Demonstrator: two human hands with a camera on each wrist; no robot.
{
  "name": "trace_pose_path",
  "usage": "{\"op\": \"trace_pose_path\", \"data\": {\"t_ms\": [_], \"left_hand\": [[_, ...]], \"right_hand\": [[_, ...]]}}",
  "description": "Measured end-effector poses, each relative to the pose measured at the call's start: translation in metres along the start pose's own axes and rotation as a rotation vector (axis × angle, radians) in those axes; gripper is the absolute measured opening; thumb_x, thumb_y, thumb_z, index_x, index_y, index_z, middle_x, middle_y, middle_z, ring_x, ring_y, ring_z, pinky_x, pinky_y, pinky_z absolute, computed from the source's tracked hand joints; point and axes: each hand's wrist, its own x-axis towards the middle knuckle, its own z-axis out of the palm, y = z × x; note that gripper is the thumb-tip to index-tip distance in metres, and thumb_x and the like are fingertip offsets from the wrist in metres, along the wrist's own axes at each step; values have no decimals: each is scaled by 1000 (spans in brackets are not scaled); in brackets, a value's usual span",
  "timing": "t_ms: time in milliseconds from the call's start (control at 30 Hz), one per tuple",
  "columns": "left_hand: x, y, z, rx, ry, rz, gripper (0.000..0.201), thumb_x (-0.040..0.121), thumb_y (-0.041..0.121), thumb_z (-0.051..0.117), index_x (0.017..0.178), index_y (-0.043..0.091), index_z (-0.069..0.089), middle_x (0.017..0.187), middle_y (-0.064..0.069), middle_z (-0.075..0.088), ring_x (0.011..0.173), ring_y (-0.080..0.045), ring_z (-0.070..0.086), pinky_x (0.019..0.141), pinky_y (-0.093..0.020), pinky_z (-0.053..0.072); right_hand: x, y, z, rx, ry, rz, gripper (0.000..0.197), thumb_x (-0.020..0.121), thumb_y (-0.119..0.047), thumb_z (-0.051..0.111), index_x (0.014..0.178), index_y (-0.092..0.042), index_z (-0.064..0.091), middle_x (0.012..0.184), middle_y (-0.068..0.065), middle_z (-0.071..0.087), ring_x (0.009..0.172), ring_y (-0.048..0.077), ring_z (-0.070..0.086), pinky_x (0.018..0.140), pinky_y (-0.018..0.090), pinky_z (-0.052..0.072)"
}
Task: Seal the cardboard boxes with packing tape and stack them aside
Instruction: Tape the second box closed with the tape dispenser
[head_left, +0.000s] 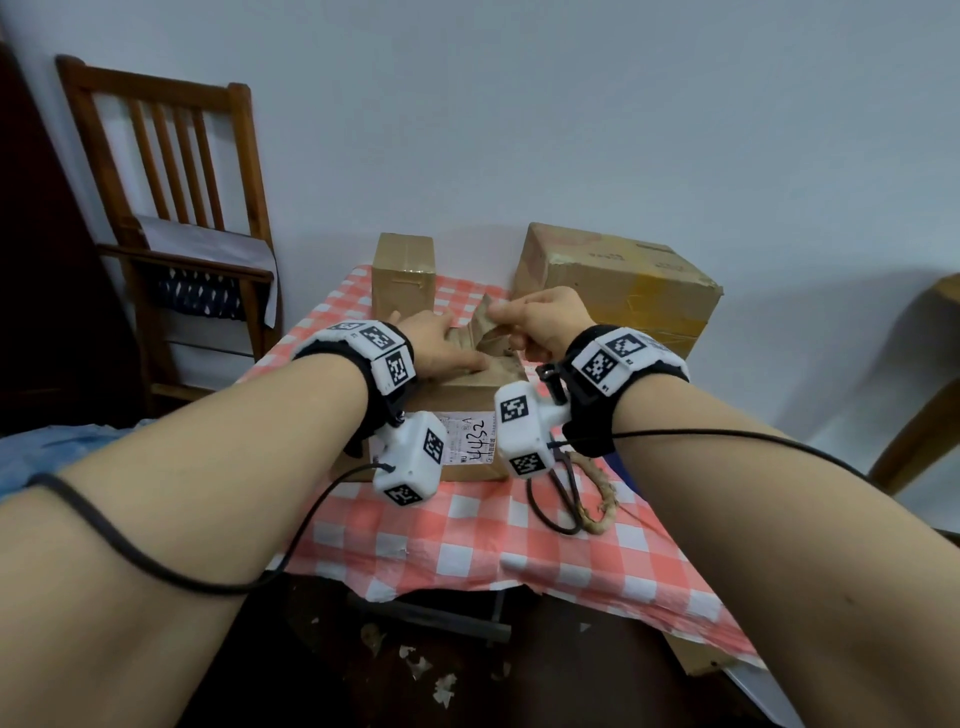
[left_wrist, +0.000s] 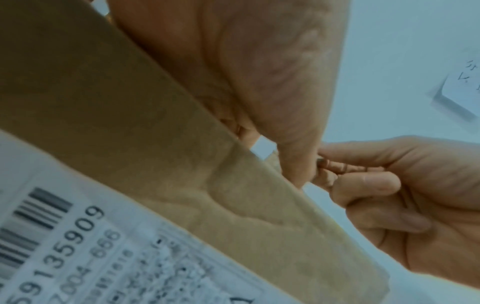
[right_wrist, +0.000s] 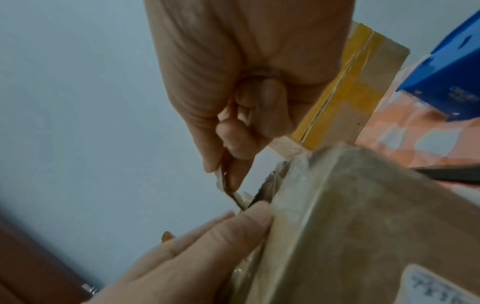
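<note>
A cardboard box (head_left: 452, 397) with a white shipping label (head_left: 467, 436) sits mid-table. My left hand (head_left: 441, 345) lies flat on its top, fingers straight, pressing down. My right hand (head_left: 535, 322) pinches a crumpled strip of brown tape (head_left: 485, 325) that rises from the box top. The right wrist view shows thumb and forefinger of the right hand (right_wrist: 246, 72) nipping the thin strip (right_wrist: 233, 193) just above the left hand's fingers (right_wrist: 207, 232) at the box edge (right_wrist: 363, 226). In the left wrist view the left hand's palm (left_wrist: 246, 72) rests on the box (left_wrist: 130, 123).
A small box (head_left: 402, 275) and a larger box with yellow tape (head_left: 623, 291) stand at the back of the checked tablecloth (head_left: 467, 530). Black scissors (head_left: 561, 488) and a brown ring (head_left: 602, 499) lie right of the near box. A wooden chair (head_left: 171, 208) is on the left.
</note>
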Motion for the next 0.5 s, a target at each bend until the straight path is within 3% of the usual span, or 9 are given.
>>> {"op": "trace_pose_path", "data": {"t_ms": [133, 233, 300, 367, 433, 500], "left_hand": [[5, -7, 1, -33, -18, 43, 43, 92, 50, 46, 113, 14, 58, 118, -8, 59, 116, -29, 50, 112, -45, 21], [7, -10, 4, -16, -11, 81, 35, 94, 45, 43, 100, 13, 57, 113, -8, 59, 110, -29, 51, 108, -46, 21], [9, -11, 5, -10, -12, 99, 32, 95, 41, 42, 96, 12, 55, 111, -9, 59, 107, -29, 51, 105, -46, 21], [11, -11, 5, -2, -15, 107, 32, 95, 40, 42, 97, 11, 55, 112, -9, 58, 107, -29, 51, 104, -47, 20], [12, -12, 6, -2, -12, 113, 31, 95, 40, 42, 95, 12, 54, 113, -9, 58, 108, -29, 51, 104, -47, 20], [13, -13, 7, 5, -6, 115, 31, 95, 41, 43, 95, 12, 53, 114, -9, 57, 108, -29, 51, 104, -47, 20]], "right_hand": [[3, -1, -3, 25, -7, -4, 9, 85, -7, 64, 80, 0, 66, 68, 9, 65, 38, 13, 41, 35, 18, 26], [5, 2, -10, -345, 33, -93, 17, 87, 1, 54, 86, -4, 71, 75, 2, 63, 50, 8, 46, 38, 16, 32], [2, 3, -11, -592, -33, -193, 33, 86, 6, 46, 88, -10, 74, 90, 0, 64, 67, 7, 52, 57, 15, 44], [-2, 2, -9, -774, -156, -254, 36, 85, 5, 46, 101, -12, 73, 102, -3, 63, 92, 11, 54, 81, 21, 43], [-2, 2, -6, -929, -194, -273, 30, 85, -3, 49, 101, -11, 74, 95, -2, 67, 92, 18, 57, 79, 25, 46], [0, 1, -4, -1022, -154, -301, 23, 84, -18, 54, 91, -5, 72, 85, 9, 67, 81, 24, 60, 71, 32, 50]]}}
